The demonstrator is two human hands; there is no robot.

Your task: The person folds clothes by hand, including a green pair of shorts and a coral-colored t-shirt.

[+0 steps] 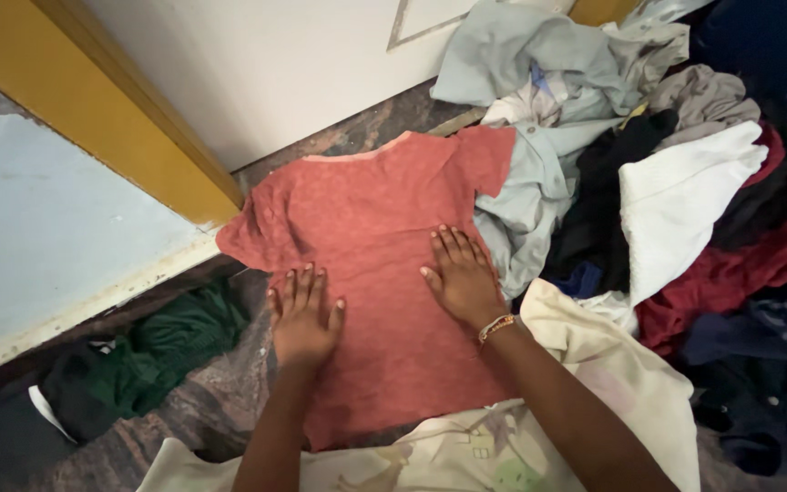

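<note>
I have both hands pressed flat on a red shirt that lies spread on the floor, its neckline pointing toward the white door and its hem toward me. My left hand rests palm down near the shirt's left edge, fingers stretched out and holding nothing. My right hand, with a beaded bracelet at the wrist, lies just as flat near the right edge, close under the sleeve, and it too grips nothing. Both are simply bearing down on the cloth.

As I judge it, I am at the smoothing step: the shirt is laid out and mostly flat, with one sleeve still bunched at the left by the yellow door frame. No fold is made yet. The next move, I think, calls for my fingers to close on a side edge or a sleeve and draw it across the middle, keeping the rest of the cloth still under the other palm.

A cream printed cloth lies over the floor at the near edge, touching the hem of the shirt and running under my right forearm. To the right sits a heap of unsorted clothes, pale blue, white, black and dark red, touching the right sleeve. A dark green garment lies apart at the left.
</note>
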